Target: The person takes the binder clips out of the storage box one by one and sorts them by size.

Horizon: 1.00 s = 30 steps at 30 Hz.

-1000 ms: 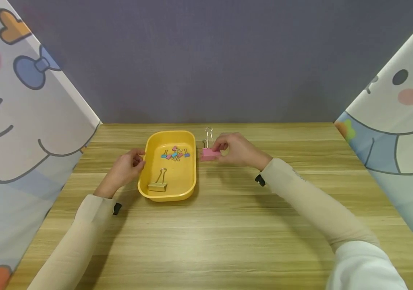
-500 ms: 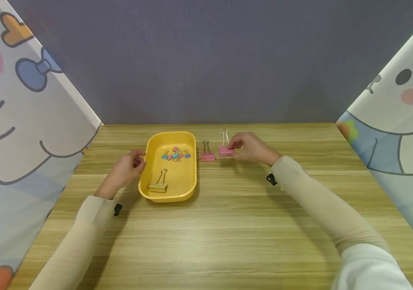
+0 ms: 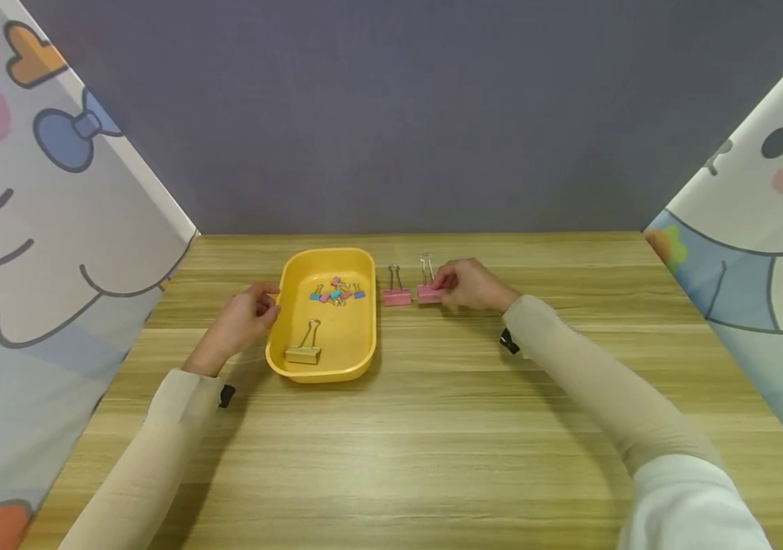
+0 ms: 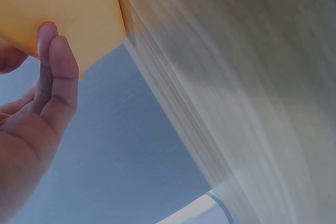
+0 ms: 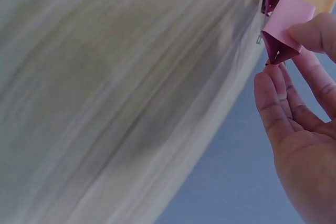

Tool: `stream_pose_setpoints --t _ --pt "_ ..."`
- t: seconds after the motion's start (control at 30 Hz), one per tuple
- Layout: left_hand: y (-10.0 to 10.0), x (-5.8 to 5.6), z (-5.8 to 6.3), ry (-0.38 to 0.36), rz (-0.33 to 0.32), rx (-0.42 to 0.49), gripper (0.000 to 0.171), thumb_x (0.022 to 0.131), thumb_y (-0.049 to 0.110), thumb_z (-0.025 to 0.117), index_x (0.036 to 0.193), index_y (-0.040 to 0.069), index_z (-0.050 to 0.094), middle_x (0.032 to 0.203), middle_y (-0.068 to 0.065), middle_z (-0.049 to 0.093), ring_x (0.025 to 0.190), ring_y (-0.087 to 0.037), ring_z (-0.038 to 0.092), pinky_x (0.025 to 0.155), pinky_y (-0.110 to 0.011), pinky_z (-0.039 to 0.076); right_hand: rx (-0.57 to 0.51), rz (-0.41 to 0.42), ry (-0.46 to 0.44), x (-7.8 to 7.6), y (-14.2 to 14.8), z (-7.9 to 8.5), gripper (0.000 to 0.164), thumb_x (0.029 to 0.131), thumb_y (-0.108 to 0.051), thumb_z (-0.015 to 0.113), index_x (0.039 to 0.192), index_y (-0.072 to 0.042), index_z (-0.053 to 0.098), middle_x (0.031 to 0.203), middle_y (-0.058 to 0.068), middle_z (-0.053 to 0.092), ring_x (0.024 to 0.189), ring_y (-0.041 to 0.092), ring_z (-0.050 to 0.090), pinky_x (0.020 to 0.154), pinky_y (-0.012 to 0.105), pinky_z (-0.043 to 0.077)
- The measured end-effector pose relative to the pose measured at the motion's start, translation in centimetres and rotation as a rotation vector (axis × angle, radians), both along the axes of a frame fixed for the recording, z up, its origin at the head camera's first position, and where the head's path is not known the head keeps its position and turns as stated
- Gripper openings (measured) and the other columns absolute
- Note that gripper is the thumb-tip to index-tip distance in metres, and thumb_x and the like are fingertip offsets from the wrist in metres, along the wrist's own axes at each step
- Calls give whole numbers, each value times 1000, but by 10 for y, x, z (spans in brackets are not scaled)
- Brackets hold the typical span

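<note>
Between thumb and fingers of my right hand (image 3: pixel 477 284) is a pink binder clip (image 3: pixel 427 294), pinched by its body with its wire handles up. A second pink binder clip (image 3: pixel 397 298) stands just left of it on the wooden table. The right wrist view shows the held clip's open triangular end (image 5: pixel 289 22) and the other clip behind it. My left hand (image 3: pixel 240 319) touches the left side of a yellow tray (image 3: pixel 347 340), fingers relaxed along its outer wall (image 4: pixel 92 11). Inside the tray lie a gold binder clip (image 3: pixel 303 355) and several small coloured binder clips (image 3: pixel 336 295).
The wood-grain table (image 3: pixel 432 443) stretches toward me and to the right. A grey panel (image 3: pixel 391 114) closes off the back. Cartoon-printed cloths (image 3: pixel 54 244) hang along both sides.
My right hand has carried its pink clip rightward from in front of the other pink clip, then slightly lower, ending beside it. My left hand has stayed at the tray's side.
</note>
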<state>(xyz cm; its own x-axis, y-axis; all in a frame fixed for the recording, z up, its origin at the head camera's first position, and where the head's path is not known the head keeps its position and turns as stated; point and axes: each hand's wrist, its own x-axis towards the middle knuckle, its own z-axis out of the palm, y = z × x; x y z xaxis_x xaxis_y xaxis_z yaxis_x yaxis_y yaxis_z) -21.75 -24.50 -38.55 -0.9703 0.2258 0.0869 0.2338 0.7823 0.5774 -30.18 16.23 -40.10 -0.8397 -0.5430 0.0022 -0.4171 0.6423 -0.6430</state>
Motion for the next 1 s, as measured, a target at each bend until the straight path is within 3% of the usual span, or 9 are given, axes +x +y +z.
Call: stream_pose_setpoints --t 0.33,1.0 --pt "0 0 0 4 -12 9 34 93 5 57 123 -9 51 92 -17 60 78 -25 60 68 -38 51 -3 -2 -44 -5 -5 -6 20 75 -3 74 93 -7 71 92 6 66 83 19 59 75 35 50" --pt "0 0 -2 10 0 14 33 93 5 56 123 -8 51 94 -16 60 81 -26 61 68 -38 51 14 -19 -130 -11 -8 -10 18 80 -3 72 97 -8 71 90 4 66 83 19 60 70 33 51"
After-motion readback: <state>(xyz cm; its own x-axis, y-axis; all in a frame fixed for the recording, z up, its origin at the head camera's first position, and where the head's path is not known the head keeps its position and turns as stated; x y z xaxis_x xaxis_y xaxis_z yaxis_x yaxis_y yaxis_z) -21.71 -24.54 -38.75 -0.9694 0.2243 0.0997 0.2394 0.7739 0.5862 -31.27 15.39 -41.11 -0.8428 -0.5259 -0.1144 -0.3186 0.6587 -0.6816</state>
